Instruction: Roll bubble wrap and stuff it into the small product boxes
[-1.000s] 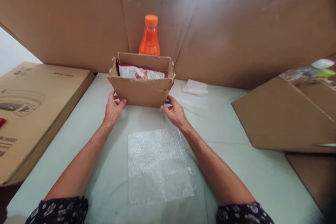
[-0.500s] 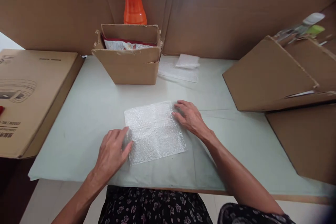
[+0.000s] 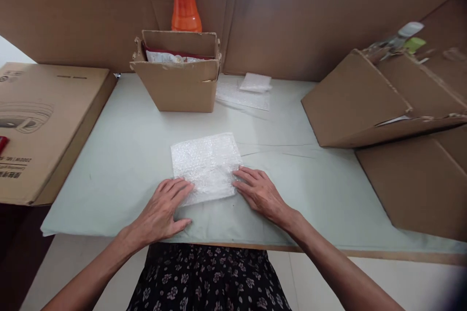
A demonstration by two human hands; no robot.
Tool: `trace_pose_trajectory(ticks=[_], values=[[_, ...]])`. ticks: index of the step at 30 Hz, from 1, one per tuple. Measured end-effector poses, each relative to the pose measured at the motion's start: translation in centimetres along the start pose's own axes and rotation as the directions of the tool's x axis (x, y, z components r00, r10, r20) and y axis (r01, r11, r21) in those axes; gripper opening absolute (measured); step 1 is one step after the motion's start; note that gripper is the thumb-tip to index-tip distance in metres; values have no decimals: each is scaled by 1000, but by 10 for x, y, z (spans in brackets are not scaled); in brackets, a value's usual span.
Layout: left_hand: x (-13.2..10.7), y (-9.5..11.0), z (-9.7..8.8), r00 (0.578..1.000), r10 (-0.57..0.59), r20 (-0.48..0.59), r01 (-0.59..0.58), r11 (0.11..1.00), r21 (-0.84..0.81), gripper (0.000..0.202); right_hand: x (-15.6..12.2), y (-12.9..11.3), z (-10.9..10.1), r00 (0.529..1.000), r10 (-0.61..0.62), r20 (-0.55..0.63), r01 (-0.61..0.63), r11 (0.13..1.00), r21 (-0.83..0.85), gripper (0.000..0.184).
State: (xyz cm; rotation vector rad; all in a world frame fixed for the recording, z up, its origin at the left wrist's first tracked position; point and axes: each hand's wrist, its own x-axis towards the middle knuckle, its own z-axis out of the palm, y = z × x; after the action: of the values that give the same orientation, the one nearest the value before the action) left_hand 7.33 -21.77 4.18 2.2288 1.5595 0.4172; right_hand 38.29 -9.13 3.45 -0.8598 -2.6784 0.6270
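1. Step in hand, prob.: smoothing or folding the wrap (image 3: 206, 160), a clear bubbly sheet lying on the cloth (image 3: 124, 165) in front of the person, nr the table's front edge.
2. L hand (image 3: 162, 211): fingers spread on the wrap's near-left part, thumb well apart, resting toward the cloth; nothing gripped.
3. R hand (image 3: 260, 192): fingers loosely extended, tips at the wrap's right edge; thumb unclear, so can't tell if it pinches.
4. Next move, my guess: calls for light, even pressure both sides, edges kept lined up; thin stuff, would likely slip or spring up if let go.
5. Centre box (image 3: 178, 87): open-topped, upright, beyond the wrap, apart from it. Holds a packet w/ dark red edge (image 3: 164, 57); depth of contents hidden.
6. Orange bottle (image 3: 185, 9): capped, stands behind the box, base hidden.
7. R-side box (image 3: 346, 107): open, angled; clear bottle top (image 3: 406, 31) and green cap (image 3: 414, 44) show at its mouth, rest hidden.
8. Lower-R box (image 3: 412, 184): just beside it, contents n/v.
9. Flat box (image 3: 54, 112), far L: printed, looks closed, contents unknown.
10. Spare sheets (image 3: 242, 96): at back, R of centre box, small folded pc (image 3: 256, 81) on top.
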Motion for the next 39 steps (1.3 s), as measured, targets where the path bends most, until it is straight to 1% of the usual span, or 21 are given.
trace_pose_trajectory(ticks=[2,3,4,5,6,7,9,10,12,13,14,16,18,21,24,26,28,32,35,37,39], values=[[1,1,1,999,7,-47,-8,1000,-24,82,8,-3,-3,999,7,-31,-5,997,73,25],[0,2,1,997,7,-82,-12,998,-60,81,11,-5,-7,999,28,-23,-25,992,124,25],[-1,3,1,992,-13,-129,-2,993,-116,75,13,-7,-14,998,63,0,-62,982,178,24],[-1,5,1,981,-70,-182,35,981,-191,66,13,-9,-21,993,109,38,-115,966,232,25],[-1,6,1,960,-163,-228,95,955,-282,54,13,-10,-28,983,162,83,-179,941,286,27],[0,7,1,926,-279,-255,168,908,-383,42,12,-11,-34,970,206,129,-238,908,344,29],[5,8,0,835,-495,-240,296,772,-562,29,9,-11,-40,949,250,190,-311,831,461,36],[8,8,0,797,-566,-212,333,704,-627,29,9,-10,-40,946,258,197,-323,802,502,50],[15,6,-1,753,-637,-165,357,606,-710,34,10,-8,-33,944,291,158,-330,789,519,83],[18,5,-1,737,-658,-156,358,576,-735,38,12,-7,-27,937,326,125,-343,796,499,88],[20,3,-1,723,-674,-154,354,553,-754,42,16,-6,-21,926,367,92,-365,801,474,85],[23,0,-2,703,-693,-160,342,526,-779,46,26,-4,-9,897,439,46,-414,801,433,69],[26,-5,-2,684,-707,-181,357,541,-762,47,37,-3,1,877,480,13,-447,807,386,60],[34,-12,-2,677,-696,-240,463,656,-596,49,48,-3,10,852,521,-41,-498,833,242,59],[43,-18,-3,721,-643,-259,563,761,-322,50,48,-3,12,852,519,-63,-515,854,74,59],[46,-21,-4,742,-618,-258,592,786,-180,54,45,-2,9,863,498,-81,-499,867,8,62],[45,-23,-8,738,-619,-268,615,781,-111,61,44,1,3,862,490,-126,-495,869,-7,65],[42,-26,-14,701,-669,-249,655,741,-148,70,51,9,-11,863,465,-199,-456,885,91,57],[47,-29,-13,684,-699,-209,664,715,-219,74,66,13,-14,890,420,-178,-399,906,142,57],[51,-29,-12,682,-705,-191,652,706,-276,73,74,13,-14,905,400,-146,-375,911,172,56],[52,-26,-12,697,-686,-207,598,716,-359,68,76,10,-16,914,377,-151,-339,912,230,45]])
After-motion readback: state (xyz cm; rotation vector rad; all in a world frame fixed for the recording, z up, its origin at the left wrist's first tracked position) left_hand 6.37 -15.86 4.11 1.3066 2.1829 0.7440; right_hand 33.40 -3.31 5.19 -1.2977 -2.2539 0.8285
